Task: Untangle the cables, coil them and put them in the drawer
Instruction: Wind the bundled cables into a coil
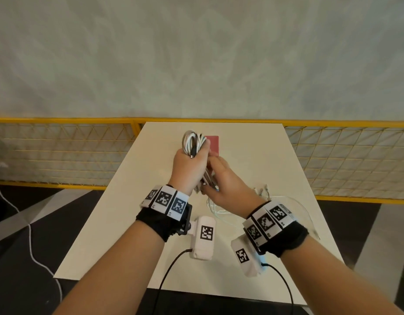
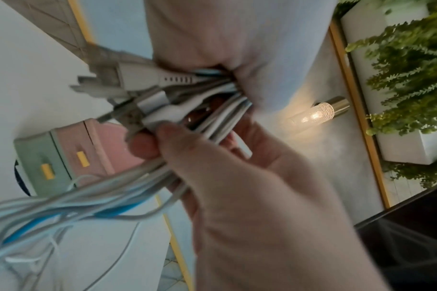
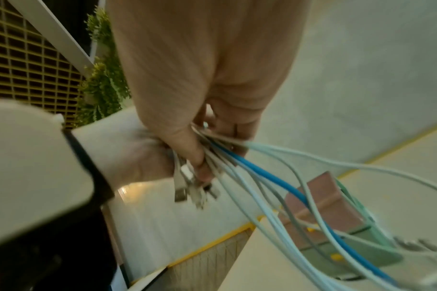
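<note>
My left hand grips a bundle of white, grey and blue cables above the table; a loop sticks up out of the fist. My right hand pinches the plug ends that hang below the left fist. In the left wrist view several USB plugs fan out between the two hands. Long strands trail from the bundle down to the table. Just behind the hands stands the small pink and green drawer unit with yellow handles.
Loose thin cables lie on the white table under my right wrist, and more sit at the right. A yellow mesh fence runs behind the table. A white cord lies on the dark floor at the left.
</note>
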{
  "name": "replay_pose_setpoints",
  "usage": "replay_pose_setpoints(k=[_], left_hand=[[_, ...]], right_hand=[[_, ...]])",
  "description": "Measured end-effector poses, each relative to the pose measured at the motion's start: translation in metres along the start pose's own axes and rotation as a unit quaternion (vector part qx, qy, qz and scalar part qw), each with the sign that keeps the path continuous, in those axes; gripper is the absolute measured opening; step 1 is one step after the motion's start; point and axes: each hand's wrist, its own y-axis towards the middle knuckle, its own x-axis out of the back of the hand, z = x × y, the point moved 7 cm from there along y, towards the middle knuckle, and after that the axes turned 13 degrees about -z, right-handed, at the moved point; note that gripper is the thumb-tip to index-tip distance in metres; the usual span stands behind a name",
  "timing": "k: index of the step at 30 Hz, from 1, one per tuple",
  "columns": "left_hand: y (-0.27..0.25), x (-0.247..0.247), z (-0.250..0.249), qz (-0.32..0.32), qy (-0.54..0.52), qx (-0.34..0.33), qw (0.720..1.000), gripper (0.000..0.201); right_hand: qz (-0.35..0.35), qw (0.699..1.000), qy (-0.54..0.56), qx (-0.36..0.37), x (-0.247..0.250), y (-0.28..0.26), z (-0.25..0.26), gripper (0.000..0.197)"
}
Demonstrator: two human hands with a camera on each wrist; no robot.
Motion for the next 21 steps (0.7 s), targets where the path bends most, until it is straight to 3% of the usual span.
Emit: replay_pose_setpoints(k=[2, 4, 7, 9, 12, 14, 16, 21], left_hand=[[0.005, 0.002, -0.006, -0.003, -0.037, -0.007, 0.999, 0.031], [0.009, 0.007, -0.013, -0.007, -0.095, -0.012, 0.995, 0.038], [0.015, 0.013, -0.025, -0.006, -0.178, -0.012, 0.984, 0.036], [0.020, 0.016, -0.032, -0.004, -0.198, -0.022, 0.980, 0.033], [0.022, 0.015, -0.041, 0.015, -0.191, -0.056, 0.980, 0.036], [0.020, 0.014, -0.049, 0.029, -0.187, -0.068, 0.980, 0.039], [0.017, 0.013, -0.062, 0.055, -0.201, -0.081, 0.975, 0.036], [0.016, 0.030, -0.085, 0.075, -0.202, -0.099, 0.971, 0.030]], right_hand=[[-0.044, 0.997, 0.064, 0.016, -0.001, -0.006, -0.002, 0.040], [-0.060, 0.992, 0.111, -0.011, -0.006, -0.012, -0.014, 0.032], [-0.005, 0.998, 0.039, -0.055, -0.023, -0.021, -0.044, 0.026], [0.049, 0.996, -0.010, -0.070, -0.029, -0.025, -0.057, 0.036], [0.014, 0.997, 0.048, -0.065, -0.020, -0.010, -0.038, 0.062], [0.003, 0.989, 0.118, -0.092, -0.020, 0.004, -0.022, 0.047], [0.039, 0.985, 0.135, -0.099, -0.030, 0.010, -0.012, 0.014], [0.064, 0.985, 0.093, -0.129, -0.036, 0.014, -0.034, 0.021]])
